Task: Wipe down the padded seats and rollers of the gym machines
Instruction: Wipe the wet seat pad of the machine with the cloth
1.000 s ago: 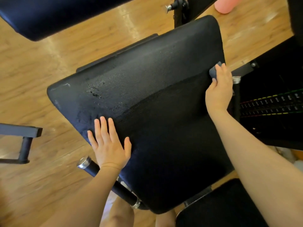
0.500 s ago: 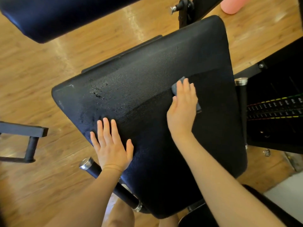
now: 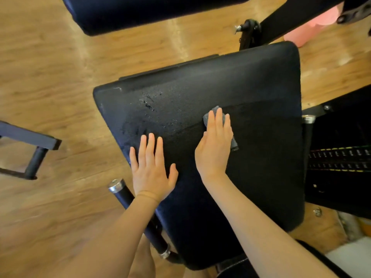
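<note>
A large black padded seat (image 3: 261, 93) fills the middle of the view, with wet droplets on its upper left part. My right hand (image 3: 215, 145) lies flat with straight fingers on a grey cloth (image 3: 233, 144), pressing it onto the pad near its middle; cloth edges show above the fingertips and beside the palm. My left hand (image 3: 151, 167) rests flat and spread on the pad's lower left area, holding nothing.
A black handle bar with chrome caps (image 3: 138, 215) runs under the seat at lower left. Another dark pad (image 3: 150, 13) hangs at the top. A weight stack (image 3: 341, 159) stands at right, a metal frame (image 3: 30, 145) at left, and a pink object (image 3: 313, 27) lies on the wooden floor.
My right hand has slid the cloth leftward across the pad, from its right edge to near the middle. My left hand has stayed planted in place.
</note>
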A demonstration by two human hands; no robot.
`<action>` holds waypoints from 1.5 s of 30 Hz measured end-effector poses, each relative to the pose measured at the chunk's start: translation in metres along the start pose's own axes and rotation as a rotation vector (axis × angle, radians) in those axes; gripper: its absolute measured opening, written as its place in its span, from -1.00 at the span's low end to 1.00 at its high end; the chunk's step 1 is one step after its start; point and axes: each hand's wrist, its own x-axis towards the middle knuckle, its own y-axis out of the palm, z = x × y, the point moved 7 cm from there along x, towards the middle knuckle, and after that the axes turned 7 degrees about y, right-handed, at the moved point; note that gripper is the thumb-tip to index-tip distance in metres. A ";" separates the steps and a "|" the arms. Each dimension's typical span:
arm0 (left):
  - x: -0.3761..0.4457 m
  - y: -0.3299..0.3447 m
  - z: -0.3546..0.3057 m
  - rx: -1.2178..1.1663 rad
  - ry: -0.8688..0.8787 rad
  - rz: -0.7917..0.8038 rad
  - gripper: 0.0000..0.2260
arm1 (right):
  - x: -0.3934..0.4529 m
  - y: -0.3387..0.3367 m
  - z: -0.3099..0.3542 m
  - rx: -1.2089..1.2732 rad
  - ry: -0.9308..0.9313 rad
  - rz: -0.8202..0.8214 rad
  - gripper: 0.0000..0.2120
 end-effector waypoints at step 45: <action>-0.057 0.003 0.108 -0.763 -0.911 -0.224 -0.76 | -0.084 0.044 0.109 -0.109 -0.839 0.102 -0.49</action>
